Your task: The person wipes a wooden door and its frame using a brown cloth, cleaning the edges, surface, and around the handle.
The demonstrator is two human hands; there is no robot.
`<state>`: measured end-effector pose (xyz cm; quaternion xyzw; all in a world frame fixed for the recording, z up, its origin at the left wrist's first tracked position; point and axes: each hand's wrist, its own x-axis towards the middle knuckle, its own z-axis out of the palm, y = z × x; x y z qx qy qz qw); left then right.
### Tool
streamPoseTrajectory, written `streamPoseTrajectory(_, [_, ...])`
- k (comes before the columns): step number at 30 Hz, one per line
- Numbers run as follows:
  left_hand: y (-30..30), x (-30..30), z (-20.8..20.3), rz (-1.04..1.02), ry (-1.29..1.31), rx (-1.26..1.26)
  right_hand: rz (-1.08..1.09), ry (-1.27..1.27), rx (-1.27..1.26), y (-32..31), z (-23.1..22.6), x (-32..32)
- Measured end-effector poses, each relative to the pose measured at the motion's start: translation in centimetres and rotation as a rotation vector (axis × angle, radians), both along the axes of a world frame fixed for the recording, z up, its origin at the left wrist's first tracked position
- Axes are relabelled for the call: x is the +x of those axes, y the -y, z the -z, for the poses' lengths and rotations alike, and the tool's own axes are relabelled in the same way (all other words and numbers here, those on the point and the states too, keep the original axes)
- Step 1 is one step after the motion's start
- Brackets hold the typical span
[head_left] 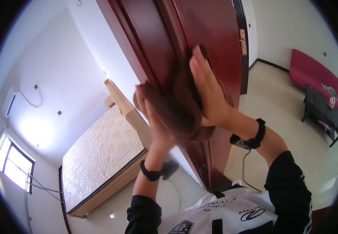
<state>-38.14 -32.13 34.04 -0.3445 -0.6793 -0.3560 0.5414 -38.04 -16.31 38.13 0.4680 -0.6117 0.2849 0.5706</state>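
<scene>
A brown cloth [178,111], bunched and thick, is held up between my two hands in front of a dark red wooden door frame [149,37] and door panel [219,46]. My left hand [155,124] grips its left side, fingers partly hidden by the folds. Along the right side, my right hand [213,95] presses the cloth with its fingers long and pointing up; the picture is slightly blurred there. Whether the cloth touches the wood cannot be made out for certain.
Left, beyond the white wall edge, stands a bed with a wrapped mattress [102,156] and wooden headboard [124,105]. Right, a magenta sofa [313,74] is behind a black low table [321,111]. Bands with dark devices and thin cables circle both wrists.
</scene>
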Motion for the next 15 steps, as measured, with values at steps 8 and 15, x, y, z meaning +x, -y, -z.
streamPoseTrajectory(8, [1.8,-0.3,4.2,-0.099,-0.131,-0.208,0.212,0.037,0.288,-1.2,3.3,0.7])
streamPoseTrajectory(15, [1.7,-0.1,-7.0,-0.052,-0.223,-0.163,0.228,-0.154,0.283,0.8,-8.8,0.3])
